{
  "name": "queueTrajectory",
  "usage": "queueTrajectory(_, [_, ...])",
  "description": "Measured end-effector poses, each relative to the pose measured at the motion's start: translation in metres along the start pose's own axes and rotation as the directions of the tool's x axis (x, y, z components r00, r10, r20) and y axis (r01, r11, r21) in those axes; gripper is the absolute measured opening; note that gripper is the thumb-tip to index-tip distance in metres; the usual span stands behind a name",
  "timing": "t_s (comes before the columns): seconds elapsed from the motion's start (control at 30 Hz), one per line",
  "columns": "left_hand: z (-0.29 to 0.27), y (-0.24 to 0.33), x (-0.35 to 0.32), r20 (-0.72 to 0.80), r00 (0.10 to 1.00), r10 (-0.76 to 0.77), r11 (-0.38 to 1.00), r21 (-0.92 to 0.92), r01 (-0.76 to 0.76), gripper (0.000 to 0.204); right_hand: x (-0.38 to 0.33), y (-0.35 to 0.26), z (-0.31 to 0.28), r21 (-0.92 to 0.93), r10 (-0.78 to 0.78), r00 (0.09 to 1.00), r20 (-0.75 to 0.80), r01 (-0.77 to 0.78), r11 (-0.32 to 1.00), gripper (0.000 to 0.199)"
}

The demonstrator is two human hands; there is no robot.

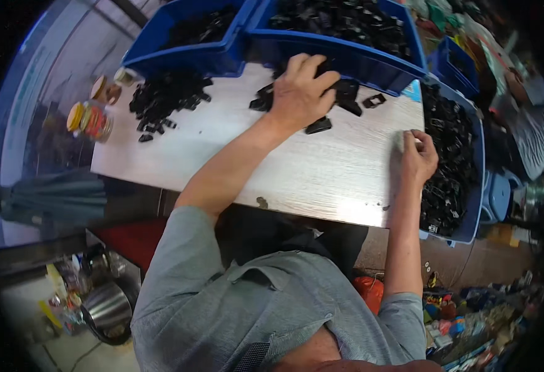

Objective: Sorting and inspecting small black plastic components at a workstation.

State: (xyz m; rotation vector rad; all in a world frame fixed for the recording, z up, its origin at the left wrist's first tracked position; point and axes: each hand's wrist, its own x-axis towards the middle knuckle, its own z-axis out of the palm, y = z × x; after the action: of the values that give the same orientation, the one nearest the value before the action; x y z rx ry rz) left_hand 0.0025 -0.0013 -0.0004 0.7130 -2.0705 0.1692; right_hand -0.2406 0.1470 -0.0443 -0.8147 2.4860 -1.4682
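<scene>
Grey shirt (278, 304), black piece (319, 126), long axis crosswise, left grip (300, 94), right grip (419, 162), closures unclear

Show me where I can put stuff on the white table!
On the white table, the biggest bare patch lies between the left forearm, right hand and near edge. Another lies between that forearm and the pile of black pieces. It's crowded at the far side: the left hand and black parts by the blue bins.

the small parts (166, 98) are black, the bins (340, 57) blue, the tabletop (340, 173) streaky white, the shirt (272, 304) grey.
</scene>
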Motion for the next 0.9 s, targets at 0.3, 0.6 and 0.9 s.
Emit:
queueTrajectory(0.3, [-0.022, -0.004, -0.014, -0.047, 0.995, -0.086, 0.995, -0.064, 0.082, 0.034, 0.01, 0.023, 0.006, 0.157, -0.108, 0.993, 0.041, 0.1, 0.982, 0.021])
queueTrajectory(0.6, [-0.167, -0.098, -0.101, -0.153, 0.949, -0.277, 0.878, 0.361, 0.315, 0.028, 0.011, 0.019, 0.006, 0.156, -0.091, 0.995, 0.041, 0.083, 0.984, 0.026])
queueTrajectory(0.9, [-0.185, -0.11, -0.153, -0.04, 0.87, -0.491, 0.71, 0.561, 0.427, 0.025, 0.032, 0.045, 0.008, 0.091, -0.184, 0.983, 0.025, 0.181, 0.979, 0.026])
